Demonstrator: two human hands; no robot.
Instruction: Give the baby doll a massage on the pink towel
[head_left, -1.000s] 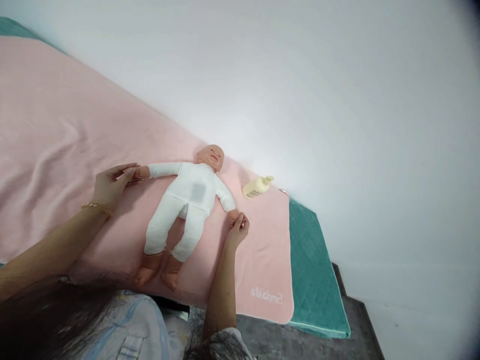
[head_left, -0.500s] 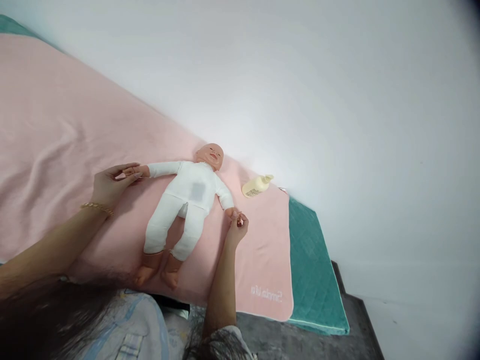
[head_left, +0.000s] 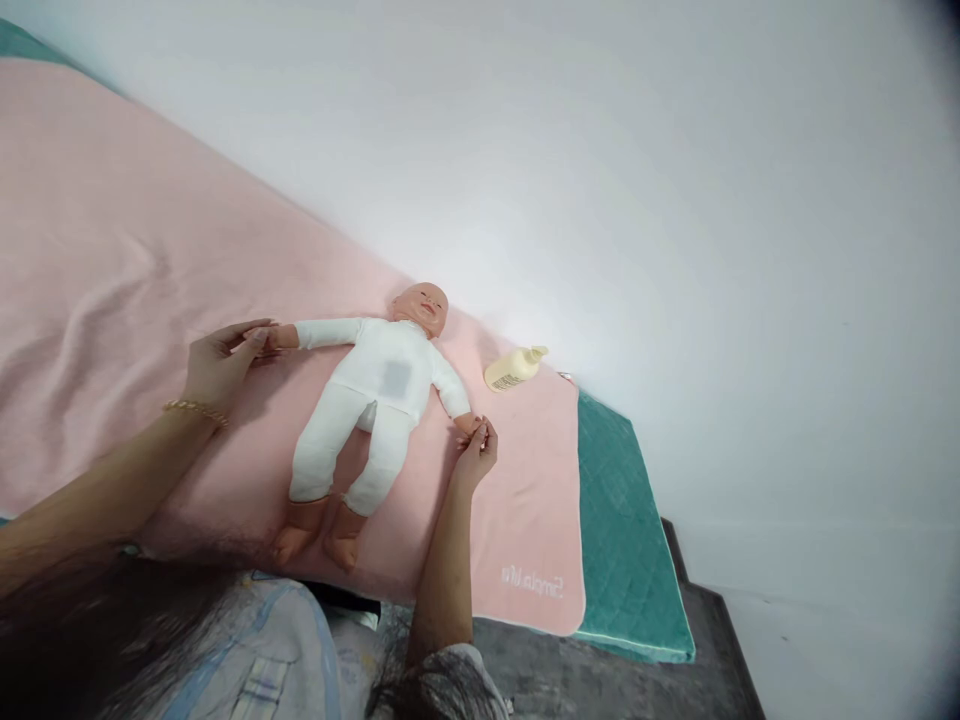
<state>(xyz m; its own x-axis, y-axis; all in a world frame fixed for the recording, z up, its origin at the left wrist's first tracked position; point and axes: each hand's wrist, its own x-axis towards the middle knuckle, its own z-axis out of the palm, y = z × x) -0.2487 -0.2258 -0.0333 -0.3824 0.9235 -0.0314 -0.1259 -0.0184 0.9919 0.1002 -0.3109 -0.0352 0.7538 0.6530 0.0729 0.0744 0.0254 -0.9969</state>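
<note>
A baby doll [head_left: 386,375] with a white cloth body lies face up on a pink blanket [head_left: 525,500], its arms spread. My left hand [head_left: 221,365] pinches the doll's hand at the left, thumb on top. At the right, my right hand [head_left: 478,453] has thumb and fingers closed on the doll's other hand. A cream pump bottle [head_left: 512,370] lies on its side on the blanket, to the right of the doll's head.
Under the blanket is a green quilted mat [head_left: 634,520], showing at the right and the upper left. A white wall [head_left: 675,250] runs along the far side. A dark grey surface [head_left: 592,680] shows below the mat's near edge.
My left thumb and fingers have slid a little left, toward the doll's fingertips. My right fingers have shifted slightly on the doll's other hand. The doll's body stays in place.
</note>
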